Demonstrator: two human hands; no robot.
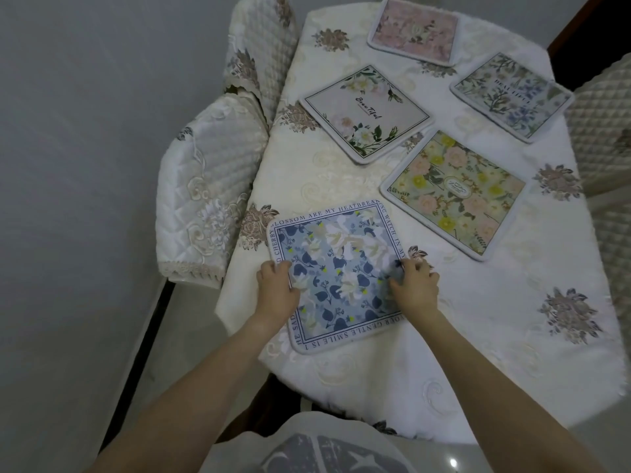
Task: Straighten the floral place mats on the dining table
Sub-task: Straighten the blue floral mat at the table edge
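Five mats are spread on the desk (pixel 478 336); the blue mat (pixel 336 268), lower centre, is pinched at its side edges by left hand (pixel 276 288) and right hand (pixel 415 285). Judged light, flexible, best held at edges.

Hands (pixel 345 285) cover blue mat's (pixel 338 268) side lettering; right chair (pixel 604 131) cropped.

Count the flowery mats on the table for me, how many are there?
5. The blue mat under both hands, the yellow mat beyond it, the white Beautiful mat centre-left, the green-blue mat far right, the pink mat farthest. None looks hidden.
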